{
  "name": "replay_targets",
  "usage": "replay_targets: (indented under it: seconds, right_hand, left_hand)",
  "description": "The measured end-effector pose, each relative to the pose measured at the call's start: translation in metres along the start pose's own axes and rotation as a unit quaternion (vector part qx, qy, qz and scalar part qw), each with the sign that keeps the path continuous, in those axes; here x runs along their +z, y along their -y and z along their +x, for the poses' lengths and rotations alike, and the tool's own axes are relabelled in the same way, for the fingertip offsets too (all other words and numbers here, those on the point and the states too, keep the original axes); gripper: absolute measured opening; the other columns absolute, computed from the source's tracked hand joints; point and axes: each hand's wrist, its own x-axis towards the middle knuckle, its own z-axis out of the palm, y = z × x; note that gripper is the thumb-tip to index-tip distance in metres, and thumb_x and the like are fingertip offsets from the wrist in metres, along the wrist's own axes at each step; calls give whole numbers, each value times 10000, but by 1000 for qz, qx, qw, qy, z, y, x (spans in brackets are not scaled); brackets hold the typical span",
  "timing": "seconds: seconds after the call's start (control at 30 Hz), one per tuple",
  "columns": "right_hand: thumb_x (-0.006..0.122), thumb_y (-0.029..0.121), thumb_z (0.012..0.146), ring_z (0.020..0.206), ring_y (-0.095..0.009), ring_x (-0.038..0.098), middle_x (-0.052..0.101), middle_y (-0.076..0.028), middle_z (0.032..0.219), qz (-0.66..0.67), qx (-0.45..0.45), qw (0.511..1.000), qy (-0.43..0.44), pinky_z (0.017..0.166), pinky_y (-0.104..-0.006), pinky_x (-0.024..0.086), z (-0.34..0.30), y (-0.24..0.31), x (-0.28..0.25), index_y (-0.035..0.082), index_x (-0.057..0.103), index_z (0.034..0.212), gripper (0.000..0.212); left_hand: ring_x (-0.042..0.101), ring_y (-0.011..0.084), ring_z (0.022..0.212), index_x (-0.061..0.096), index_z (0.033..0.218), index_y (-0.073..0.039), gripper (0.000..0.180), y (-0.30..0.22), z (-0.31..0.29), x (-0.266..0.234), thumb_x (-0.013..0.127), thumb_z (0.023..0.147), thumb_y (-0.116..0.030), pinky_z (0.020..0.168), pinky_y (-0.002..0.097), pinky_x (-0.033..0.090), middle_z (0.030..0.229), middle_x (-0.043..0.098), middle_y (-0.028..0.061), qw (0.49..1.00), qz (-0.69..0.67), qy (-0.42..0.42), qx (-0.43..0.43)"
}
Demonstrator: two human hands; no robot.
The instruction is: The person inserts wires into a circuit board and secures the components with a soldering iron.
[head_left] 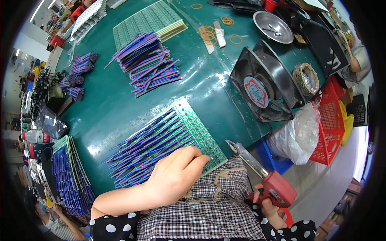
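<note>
1. The left hand point(177, 170) bends narrow over the circuit board panel point(207, 142) on the worktop point(211, 94); whether it pinches anything cannot be told.
2. The right hand point(270, 209) grips a red soldering gun point(280, 188).
3. Work seems partway: wires point(146, 146) span most of the panel, its right strip lacks them, and a loose wire pile point(148, 64) remains.

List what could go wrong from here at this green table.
1. The red pistol-shaped tool with a metal barrel, in the right hand, has its tip close to the left hand; if hot, it might burn that hand.
2. Thin blue and purple wires stick out past the green rectangular circuit board, near the left forearm, which could snag them.
3. The black square fan stands near the green table's edge; a bump might topple it.
</note>
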Motion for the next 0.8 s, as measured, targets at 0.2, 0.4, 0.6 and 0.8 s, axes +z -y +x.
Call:
replay_targets:
  seconds: [0.2,0.4,0.6,0.8]
  right_hand:
    - [808,295,736,700,-104,588,636,-54,811,48,50,997,28,624,-230,466,8,13,2,-49,517,1132,600]
    - [833,327,661,638,-128,620,646,-57,754,-74,45,995,39,563,-245,478,8,1,-2,-65,548,1073,636]
    - [809,425,640,707,-213,679,683,-90,814,-210,-81,974,-18,611,-302,526,4,-19,-5,-40,634,1039,636]
    - [810,409,656,733,-217,695,697,-108,864,-204,-66,976,-31,620,-306,536,6,-13,2,-51,645,1054,630]
  left_hand:
    - [596,198,685,650,945,63,295,16,-16,35,635,662,-18,550,272,497,859,589,116,944,295,-75,129]
    - [597,192,686,654,937,70,285,19,-15,37,621,668,-18,555,260,499,852,587,111,937,314,-79,132]
    - [608,164,710,653,898,57,226,21,-14,32,612,709,-61,565,212,497,836,604,105,921,350,-59,163]
    - [601,174,688,655,909,60,251,20,-15,36,606,687,-45,548,229,489,838,599,109,924,341,-71,155]
